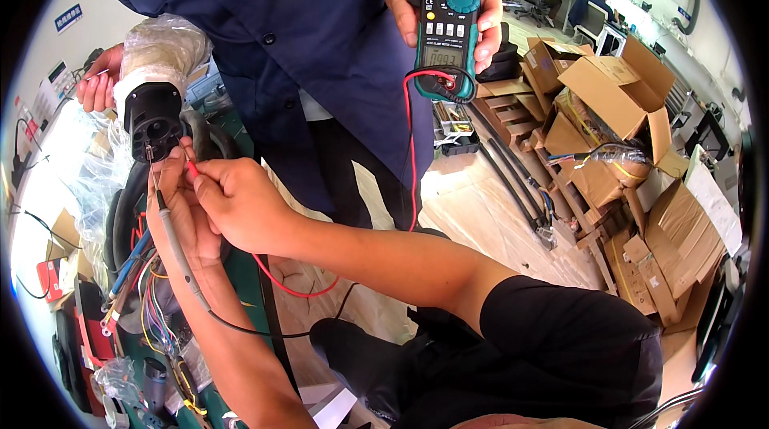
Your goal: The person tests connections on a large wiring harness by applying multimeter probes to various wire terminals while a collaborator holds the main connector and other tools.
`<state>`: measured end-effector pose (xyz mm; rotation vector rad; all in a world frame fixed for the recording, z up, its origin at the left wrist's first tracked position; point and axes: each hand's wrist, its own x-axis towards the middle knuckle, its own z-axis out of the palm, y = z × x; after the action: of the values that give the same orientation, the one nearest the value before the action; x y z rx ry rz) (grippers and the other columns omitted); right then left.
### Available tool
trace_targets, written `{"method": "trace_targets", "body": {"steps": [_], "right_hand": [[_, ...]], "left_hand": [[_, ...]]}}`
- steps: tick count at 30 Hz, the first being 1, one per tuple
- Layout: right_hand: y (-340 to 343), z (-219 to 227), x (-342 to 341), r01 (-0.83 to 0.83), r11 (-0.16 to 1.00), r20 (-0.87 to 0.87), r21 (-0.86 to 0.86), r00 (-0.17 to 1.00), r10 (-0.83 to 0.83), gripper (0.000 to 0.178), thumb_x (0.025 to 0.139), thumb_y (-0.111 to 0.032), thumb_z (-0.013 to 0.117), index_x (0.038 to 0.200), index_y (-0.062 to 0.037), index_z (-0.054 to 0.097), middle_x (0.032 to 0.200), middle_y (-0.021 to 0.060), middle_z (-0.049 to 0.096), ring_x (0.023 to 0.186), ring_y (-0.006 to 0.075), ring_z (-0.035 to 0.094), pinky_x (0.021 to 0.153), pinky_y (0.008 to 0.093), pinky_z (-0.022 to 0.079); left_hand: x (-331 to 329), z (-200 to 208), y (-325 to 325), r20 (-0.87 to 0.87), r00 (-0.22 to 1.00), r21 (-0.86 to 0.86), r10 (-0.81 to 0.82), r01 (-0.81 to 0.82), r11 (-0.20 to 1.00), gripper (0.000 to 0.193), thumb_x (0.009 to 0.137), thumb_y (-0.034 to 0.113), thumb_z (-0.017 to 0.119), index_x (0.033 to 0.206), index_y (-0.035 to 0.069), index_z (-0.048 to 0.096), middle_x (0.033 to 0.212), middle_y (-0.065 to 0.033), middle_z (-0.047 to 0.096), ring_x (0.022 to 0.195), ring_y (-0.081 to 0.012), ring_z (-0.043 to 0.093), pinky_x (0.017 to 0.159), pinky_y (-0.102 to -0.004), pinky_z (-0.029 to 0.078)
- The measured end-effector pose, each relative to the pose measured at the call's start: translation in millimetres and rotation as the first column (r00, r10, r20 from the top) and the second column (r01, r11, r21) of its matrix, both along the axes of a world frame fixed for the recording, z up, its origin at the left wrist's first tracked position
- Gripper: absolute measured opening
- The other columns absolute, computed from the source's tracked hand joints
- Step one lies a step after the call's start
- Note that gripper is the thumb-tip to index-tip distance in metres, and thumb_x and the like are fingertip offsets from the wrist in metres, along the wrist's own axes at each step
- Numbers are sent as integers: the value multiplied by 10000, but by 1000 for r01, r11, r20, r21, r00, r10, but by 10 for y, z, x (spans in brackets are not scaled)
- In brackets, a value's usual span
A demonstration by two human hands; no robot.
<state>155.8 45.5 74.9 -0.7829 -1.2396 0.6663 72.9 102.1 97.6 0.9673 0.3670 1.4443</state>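
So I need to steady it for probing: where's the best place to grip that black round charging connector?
Grip the black round charging connector behind its pin face, around the plastic-wrapped white body, coming from above or the side. The face tilts down toward the left hand and right hand, which work probes there.

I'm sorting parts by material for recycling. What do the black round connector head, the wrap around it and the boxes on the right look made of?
Black connector head: seemingly moulded plastic, matte, with round sockets in its face. Wrap: thin clear plastic film, crinkled and glossy. Boxes: brown corrugated cardboard, dull, with flaps folded open.
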Motion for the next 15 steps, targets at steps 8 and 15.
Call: {"method": "trace_targets", "body": {"steps": [8,15], "right_hand": [[5,3,6,-4,1000,2,1,1000,4,241,962,-128,452,895,51,599,567,35,541,499,71,497,457,253,395],[33,-13,14,6,1000,15,19,1000,-6,240,960,-125,451,892,50,600,565,41,543,497,74,499,457,256,398]], "left_hand": [[-53,-41,66,-70,997,23,-18,20,1000,98,890,89,608,889,38,524,1017,-127,604,974,-142,573,882,-251,464],[-38,-33,66,-55,998,17,-23,24,1000,97,888,86,611,866,43,527,1008,-124,602,987,-142,566,885,-253,457]]}}
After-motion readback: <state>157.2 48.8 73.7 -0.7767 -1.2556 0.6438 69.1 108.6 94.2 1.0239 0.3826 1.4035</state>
